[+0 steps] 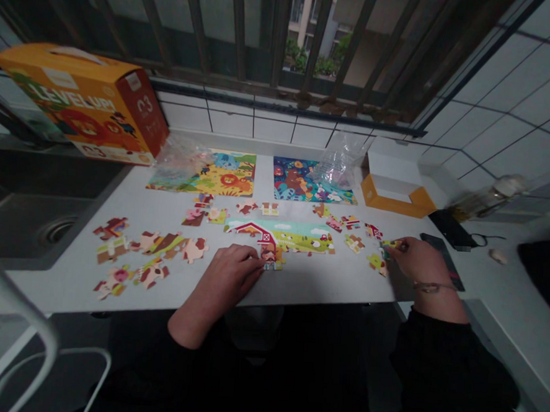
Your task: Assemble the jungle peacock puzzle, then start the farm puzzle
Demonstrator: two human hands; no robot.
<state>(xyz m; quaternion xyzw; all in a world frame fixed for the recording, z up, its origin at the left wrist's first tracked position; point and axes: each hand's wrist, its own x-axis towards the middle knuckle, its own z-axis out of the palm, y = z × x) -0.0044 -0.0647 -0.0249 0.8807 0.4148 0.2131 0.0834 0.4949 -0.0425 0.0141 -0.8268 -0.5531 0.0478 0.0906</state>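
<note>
A partly joined farm jigsaw puzzle (301,237) lies in the middle of the counter, showing a red barn roof and a green field. My left hand (236,266) rests palm down just below it, holding nothing, its fingertips by the piece with a figure (269,256). Over on the right, my right hand (411,261) pinches a small green and yellow puzzle piece (388,244) between thumb and fingers. A loose yellow-green piece (376,264) lies just below that one. More loose pieces (354,242) are strewn between the hand and the joined part.
Several loose pieces (156,245) spread at left, others (270,209) above the puzzle. Behind lie a lion picture (232,181) and a night picture (295,182) with plastic bags (340,160). An orange box (94,108), an open carton (396,198), a sink (36,222) and a phone (442,260) surround them.
</note>
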